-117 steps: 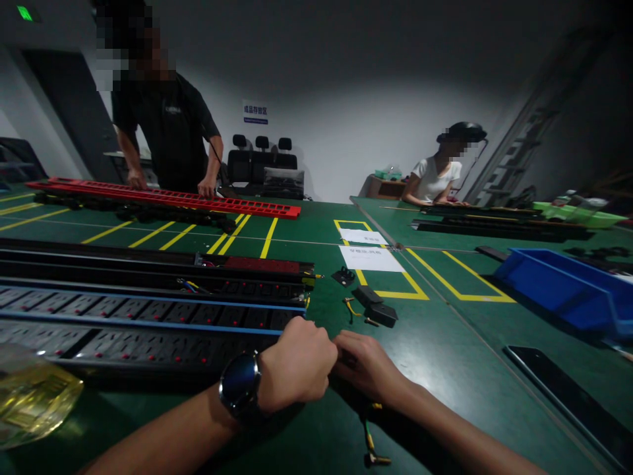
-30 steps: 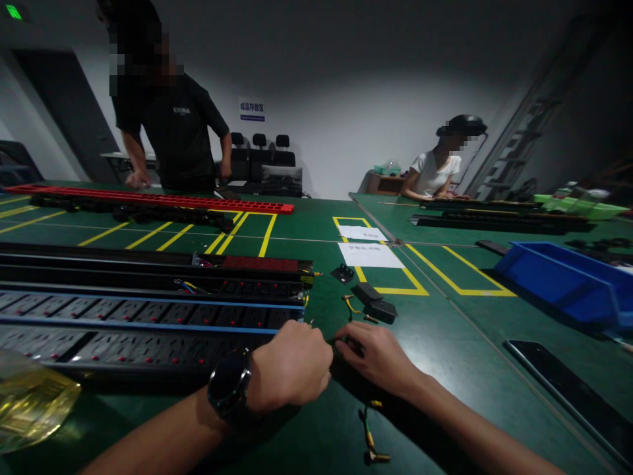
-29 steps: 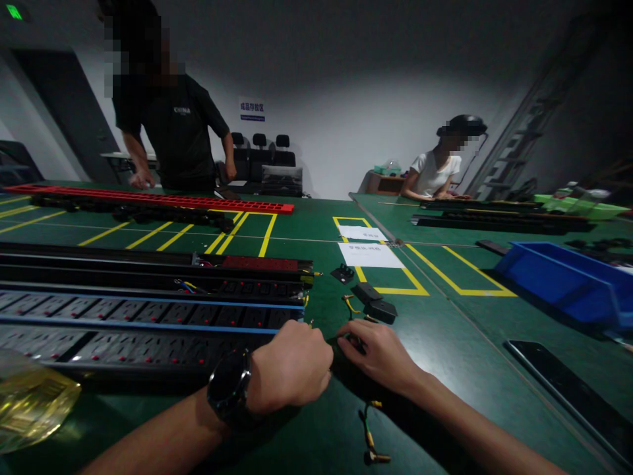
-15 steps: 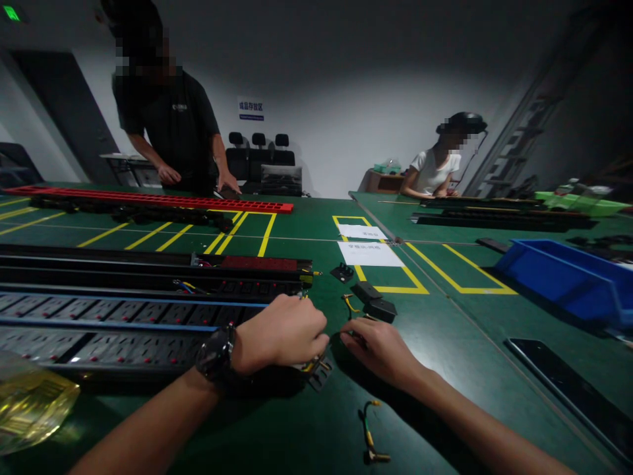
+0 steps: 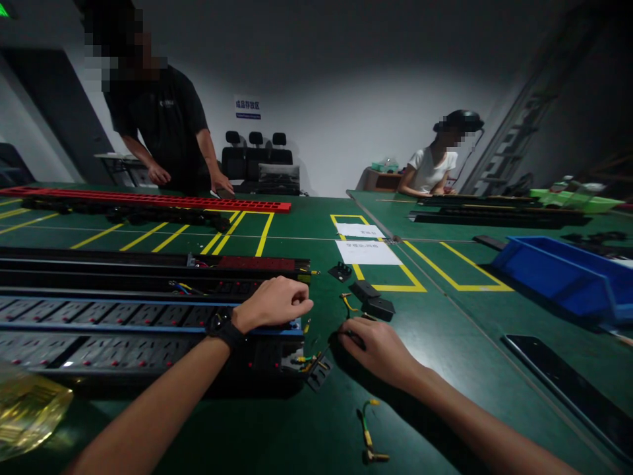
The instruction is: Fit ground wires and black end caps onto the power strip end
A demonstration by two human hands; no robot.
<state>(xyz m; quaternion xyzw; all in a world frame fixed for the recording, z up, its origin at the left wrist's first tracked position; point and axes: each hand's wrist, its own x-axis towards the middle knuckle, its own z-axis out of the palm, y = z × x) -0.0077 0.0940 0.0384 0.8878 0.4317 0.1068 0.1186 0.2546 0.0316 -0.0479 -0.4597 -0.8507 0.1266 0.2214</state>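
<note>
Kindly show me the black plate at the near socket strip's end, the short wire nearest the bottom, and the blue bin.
Black plate [image 5: 319, 374]: head view, on its flat face.
Short wire [image 5: 366, 437]: head view, on its yellow sleeve.
Blue bin [image 5: 546, 280]: head view, on its near wall.

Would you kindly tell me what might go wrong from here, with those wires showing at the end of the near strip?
The wires stick out of the near strip beside the black plate, so a careless knock might bend or snag them.

The loose lead lies below the right hand; that arm might sweep it aside.

The black boxes sit just beyond that hand, which might nudge them.
</note>
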